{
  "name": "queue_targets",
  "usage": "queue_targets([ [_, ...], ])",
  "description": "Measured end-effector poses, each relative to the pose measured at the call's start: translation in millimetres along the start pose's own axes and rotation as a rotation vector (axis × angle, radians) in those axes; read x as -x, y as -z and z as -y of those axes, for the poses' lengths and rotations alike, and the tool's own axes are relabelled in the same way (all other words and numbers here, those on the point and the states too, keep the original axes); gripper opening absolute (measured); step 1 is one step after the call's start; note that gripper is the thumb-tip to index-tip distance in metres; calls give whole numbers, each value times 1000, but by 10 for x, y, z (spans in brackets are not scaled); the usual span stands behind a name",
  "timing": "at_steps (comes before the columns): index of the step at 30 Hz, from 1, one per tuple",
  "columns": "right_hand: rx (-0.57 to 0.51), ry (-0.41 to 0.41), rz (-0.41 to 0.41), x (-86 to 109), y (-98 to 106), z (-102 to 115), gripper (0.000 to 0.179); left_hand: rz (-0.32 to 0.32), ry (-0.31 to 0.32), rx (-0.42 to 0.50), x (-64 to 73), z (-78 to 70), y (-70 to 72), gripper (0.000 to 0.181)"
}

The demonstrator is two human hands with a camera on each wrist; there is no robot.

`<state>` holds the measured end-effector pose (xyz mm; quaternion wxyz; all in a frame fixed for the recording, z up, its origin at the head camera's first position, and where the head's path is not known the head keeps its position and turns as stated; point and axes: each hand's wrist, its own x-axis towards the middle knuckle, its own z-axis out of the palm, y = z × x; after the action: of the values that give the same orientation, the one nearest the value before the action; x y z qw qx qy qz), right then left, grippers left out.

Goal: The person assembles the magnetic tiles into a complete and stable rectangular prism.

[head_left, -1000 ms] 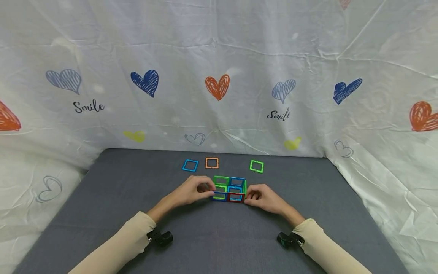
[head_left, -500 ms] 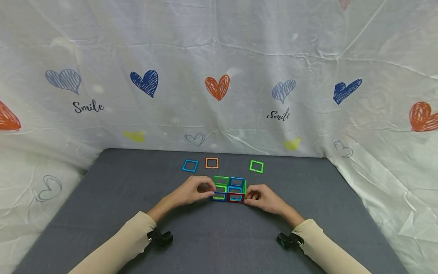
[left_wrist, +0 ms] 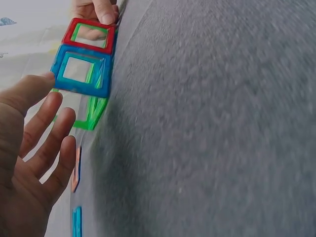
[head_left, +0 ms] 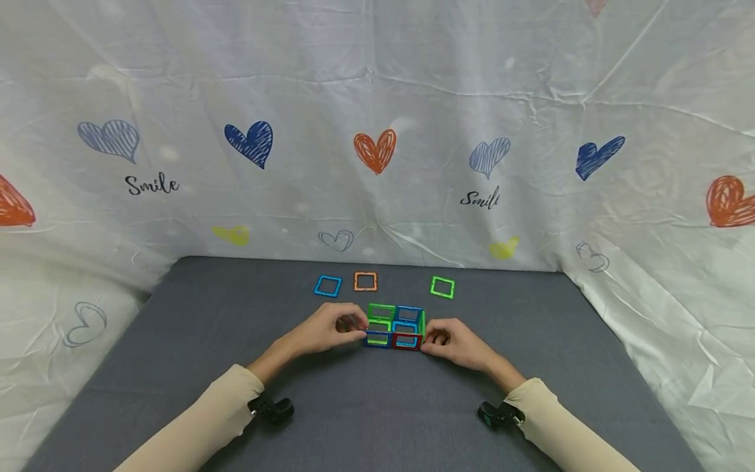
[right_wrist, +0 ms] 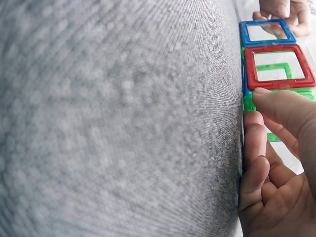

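Observation:
Magnetic tiles are joined into a low two-cell box (head_left: pixel 407 308) at mid-table, with a dark blue tile (left_wrist: pixel 81 89) and a red tile (right_wrist: pixel 281 85) standing along its front. Green and blue tiles form its back and floor, and a green tile closes the right end. My left hand (head_left: pixel 330 328) is at the left end, fingers loosely bent and parted; its thumb tip is at the blue tile's edge, contact unclear. At the right end my right hand (head_left: pixel 457 342) pinches the box's front corner, thumb by the red tile and forefinger beside the green end tile.
Behind the box lie a loose blue tile (head_left: pixel 328 286), an orange tile (head_left: pixel 356 282) and a green tile (head_left: pixel 433 286), flat on the grey tabletop (head_left: pixel 377 406). A white cloth printed with hearts (head_left: pixel 374 151) hangs at the table's back edge.
My left hand has drawn back slightly to the left from the box's left end. The right hand and the box stay in place.

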<state>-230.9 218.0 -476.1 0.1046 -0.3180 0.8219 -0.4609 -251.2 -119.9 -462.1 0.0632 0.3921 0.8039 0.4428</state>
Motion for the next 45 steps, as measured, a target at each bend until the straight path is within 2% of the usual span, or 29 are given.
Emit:
queue_targets([
  [5, 28, -25, -5, 3, -8, 26, 5, -22, -14, -21, 58, 38, 75, 13],
  [9, 27, -34, -6, 12, -7, 137, 5, -28, -7, -34, 110, 55, 145, 15],
  [13, 7, -31, -1, 30, 17, 325, 5, -32, 18, -43, 178, 68, 229, 16],
  [16, 8, -26, -3, 39, 27, 389, 5, -40, 51, -47, 230, 103, 309, 17],
  [23, 23, -21, -9, 17, 5, 41, 4, -99, 91, -47, 326, 214, 543, 19],
  [29, 33, -3, -19, 21, 3, -1, 5, -159, 113, -78, 412, 306, 724, 19],
  [33, 47, -8, -24, 21, -12, 83, 5, -187, 134, -95, 471, 371, 824, 20],
  [40, 20, -21, -5, 35, 15, 380, 4, -202, 168, -102, 568, 475, 961, 24],
  [45, 15, -24, 3, 35, 20, 429, 4, -197, 179, -109, 590, 533, 1000, 27],
])
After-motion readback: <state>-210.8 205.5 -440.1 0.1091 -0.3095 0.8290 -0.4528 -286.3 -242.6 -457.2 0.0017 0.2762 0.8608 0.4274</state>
